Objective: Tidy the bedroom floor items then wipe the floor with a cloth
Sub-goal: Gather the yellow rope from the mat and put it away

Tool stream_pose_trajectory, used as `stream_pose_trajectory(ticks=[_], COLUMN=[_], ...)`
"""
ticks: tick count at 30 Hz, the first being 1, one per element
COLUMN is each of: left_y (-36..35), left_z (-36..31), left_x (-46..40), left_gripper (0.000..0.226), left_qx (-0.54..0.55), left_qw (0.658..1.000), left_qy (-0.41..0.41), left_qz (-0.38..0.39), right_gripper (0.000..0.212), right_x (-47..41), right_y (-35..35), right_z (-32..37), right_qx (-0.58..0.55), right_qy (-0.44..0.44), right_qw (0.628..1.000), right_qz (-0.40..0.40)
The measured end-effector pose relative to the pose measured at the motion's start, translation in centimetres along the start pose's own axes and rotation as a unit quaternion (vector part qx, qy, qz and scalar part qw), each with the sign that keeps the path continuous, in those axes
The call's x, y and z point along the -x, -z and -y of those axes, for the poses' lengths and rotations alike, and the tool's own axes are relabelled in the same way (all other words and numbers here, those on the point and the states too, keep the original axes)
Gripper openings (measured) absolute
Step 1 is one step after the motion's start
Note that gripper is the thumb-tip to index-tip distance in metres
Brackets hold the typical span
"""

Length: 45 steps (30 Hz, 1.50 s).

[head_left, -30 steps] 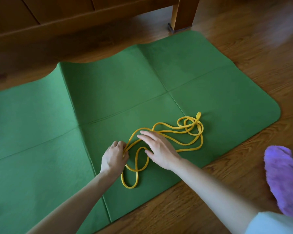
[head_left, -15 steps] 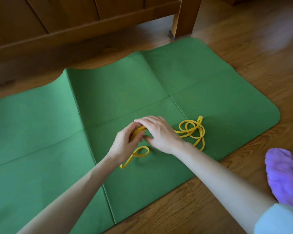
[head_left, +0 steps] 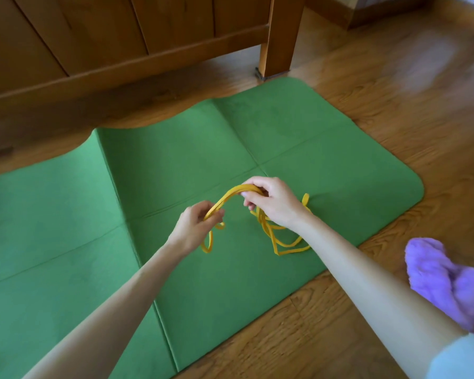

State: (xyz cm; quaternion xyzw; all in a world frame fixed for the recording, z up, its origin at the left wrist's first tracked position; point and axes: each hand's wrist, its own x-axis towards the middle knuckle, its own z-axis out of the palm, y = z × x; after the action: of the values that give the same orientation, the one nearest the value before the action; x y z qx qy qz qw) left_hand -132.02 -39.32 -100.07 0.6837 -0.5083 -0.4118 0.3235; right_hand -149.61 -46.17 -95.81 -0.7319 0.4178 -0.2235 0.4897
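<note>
A long yellow band [head_left: 278, 240] is lifted off the green mat [head_left: 326, 160] between both hands. My left hand [head_left: 193, 231] grips one bunch of its strands, and a short loop hangs below that fist. My right hand [head_left: 274, 205] pinches the strands a little higher and to the right. An arch of band spans the gap between the hands. More loops trail down from my right hand onto the mat.
A wooden bed frame [head_left: 137, 58] and its leg [head_left: 278, 36] stand just beyond the mat's far edge. A fluffy purple slipper [head_left: 446, 280] lies on the wooden floor [head_left: 394, 86] at the right, beside my right forearm.
The band lay spread on the mat under my hands. Both hands gathered its strands and raised them, so the loops have drawn together beneath my right hand.
</note>
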Motion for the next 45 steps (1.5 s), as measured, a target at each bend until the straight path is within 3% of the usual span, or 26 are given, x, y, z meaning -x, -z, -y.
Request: stream_pose_trajectory(ticks=[5, 8, 14, 17, 20, 23, 27, 35, 39, 40, 42, 45], left_y=[-0.4, -0.7, -1.9, -2.4, -2.5, -2.6, -3.9, -5.5, -5.8, -6.1, -6.6, -6.8], left_z=[-2.6, -4.5, -7.4, -8.3, -8.4, -8.0, -8.7, -10.4, -9.5, -9.0, -8.0, -6.8], left_x=[0.2, 0.0, -0.4, -0.2, -0.3, -0.7, -0.8, -0.8, -1.3, -1.6, -1.7, -1.5], left_gripper=[0.021, 0.029, 0.027, 0.025, 0.011, 0.027, 0.023, 0.034, 0.004, 0.006, 0.018, 0.018], left_qx=[0.146, 0.212, 0.188, 0.201, 0.223, 0.238, 0.215, 0.254, 0.238, 0.227, 0.207, 0.232], left_qw=[0.989, 0.977, 0.975, 0.97, 0.964, 0.955, 0.956, 0.946, 0.952, 0.957, 0.965, 0.966], left_qy=[-0.014, -0.035, -0.111, -0.121, -0.124, -0.133, -0.145, -0.125, -0.103, -0.091, -0.067, -0.032], left_qz=[0.001, 0.008, 0.041, 0.057, 0.075, 0.119, 0.137, 0.158, 0.162, 0.157, 0.146, 0.112], right_gripper=[0.021, 0.019, 0.028, 0.015, 0.011, 0.009, 0.01, 0.013, 0.011, 0.009, 0.014, 0.032], right_x=[0.8, 1.0, 1.5, 1.6, 1.8, 2.2, 2.2, 2.0, 1.5, 1.4, 1.0, 0.9], right_y=[1.7, 2.6, 4.0, 4.6, 5.1, 5.1, 5.0, 4.7, 4.8, 4.9, 4.8, 4.6], right_z=[1.3, 1.8, 2.5, 2.8, 2.9, 3.2, 4.4, 6.6, 5.9, 5.4, 4.0, 1.4], right_qx=[-0.131, -0.153, -0.029, 0.053, -0.004, -0.061, -0.083, -0.079, -0.123, -0.12, -0.102, -0.081], right_qy=[-0.02, -0.039, 0.027, 0.058, 0.049, 0.037, 0.045, 0.072, 0.051, 0.044, 0.023, -0.026], right_qw=[0.991, 0.987, 0.999, 0.996, 0.998, 0.997, 0.995, 0.994, 0.99, 0.99, 0.992, 0.994], right_qz=[-0.022, -0.018, -0.016, -0.035, -0.038, -0.041, -0.034, -0.018, -0.047, -0.053, -0.065, -0.07])
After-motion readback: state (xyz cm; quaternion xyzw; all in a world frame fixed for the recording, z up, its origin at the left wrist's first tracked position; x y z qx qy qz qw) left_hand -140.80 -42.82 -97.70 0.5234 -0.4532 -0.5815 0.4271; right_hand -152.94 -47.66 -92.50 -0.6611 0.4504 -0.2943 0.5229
